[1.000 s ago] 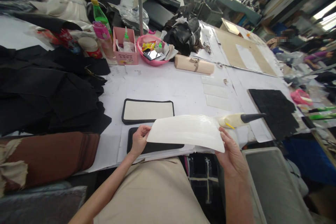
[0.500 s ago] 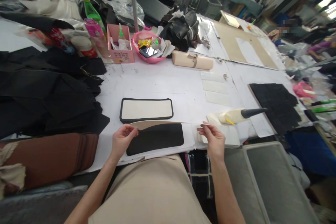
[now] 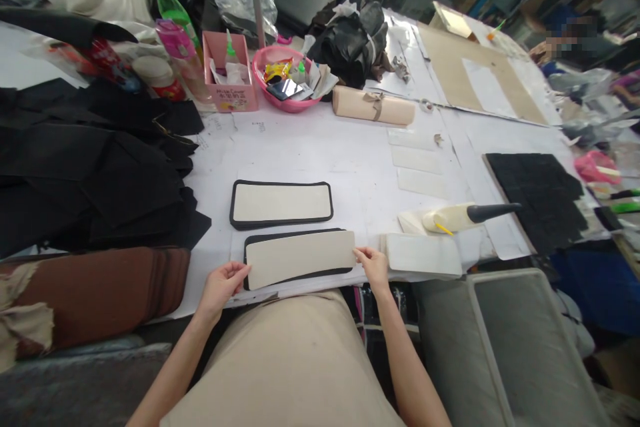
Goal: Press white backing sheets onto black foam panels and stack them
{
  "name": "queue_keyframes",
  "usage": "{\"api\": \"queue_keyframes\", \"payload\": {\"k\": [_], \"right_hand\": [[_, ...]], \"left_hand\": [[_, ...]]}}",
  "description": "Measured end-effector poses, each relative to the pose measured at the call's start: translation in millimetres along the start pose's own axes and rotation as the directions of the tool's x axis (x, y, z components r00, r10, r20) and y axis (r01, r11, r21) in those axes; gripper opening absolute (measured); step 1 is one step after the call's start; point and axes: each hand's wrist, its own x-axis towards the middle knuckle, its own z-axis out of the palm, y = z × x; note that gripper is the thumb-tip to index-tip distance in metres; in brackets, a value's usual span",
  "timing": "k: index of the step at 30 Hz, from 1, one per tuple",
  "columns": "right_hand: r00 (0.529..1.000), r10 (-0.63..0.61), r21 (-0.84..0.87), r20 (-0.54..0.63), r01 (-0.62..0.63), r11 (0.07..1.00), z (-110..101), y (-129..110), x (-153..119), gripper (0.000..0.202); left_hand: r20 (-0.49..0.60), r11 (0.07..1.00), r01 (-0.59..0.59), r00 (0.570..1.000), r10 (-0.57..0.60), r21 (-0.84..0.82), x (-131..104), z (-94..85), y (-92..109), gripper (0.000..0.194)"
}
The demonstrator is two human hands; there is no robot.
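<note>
A light beige panel (image 3: 300, 257) lies slightly askew over a black rounded piece (image 3: 260, 238), whose edges show above and below it. My left hand (image 3: 225, 282) pinches the panel's left end, and my right hand (image 3: 371, 267) pinches its right end. Just beyond them rests a light panel with a black border (image 3: 283, 203). To the right of my right hand is a stack of whitish panels (image 3: 425, 255). Behind that stack a cream bottle with a dark nozzle (image 3: 450, 217) lies on its side.
Black sheets (image 3: 90, 167) and a brown stack (image 3: 100, 293) lie at the left. A pink box (image 3: 231, 97), a pink basket (image 3: 287, 107) and a beige roll (image 3: 373, 107) stand further back. At the right are black pieces (image 3: 537, 197) and a grey bin (image 3: 520, 340).
The panel has turned from nearly edge-on to face-up over the black piece. My right hand has moved left, away from the whitish stack; my left hand has moved slightly left and down.
</note>
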Motion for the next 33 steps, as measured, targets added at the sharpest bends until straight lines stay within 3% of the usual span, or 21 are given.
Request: {"api": "queue_keyframes", "payload": {"k": [4,11,22,33], "right_hand": [[0.999,0.039,-0.014,0.025,-0.039,0.999,12,15,4,0.040],[0.996,0.078,-0.118,0.052,-0.072,0.990,23,15,8,0.023],[0.992,0.109,-0.316,0.055,-0.087,0.945,28,14,17,0.021],[0.991,0.128,-0.363,0.041,-0.105,0.926,29,19,23,0.024]], "left_hand": [[-0.013,0.999,0.031,0.999,-0.031,0.025,5,-0.9,1,0.048],[-0.030,0.997,0.050,0.998,-0.048,0.051,14,-3.6,-6,0.048],[-0.057,0.996,0.048,0.997,-0.044,0.078,18,1.1,-6,0.048],[-0.103,0.995,0.024,0.995,-0.014,0.097,22,9.2,-9,0.047]]}}
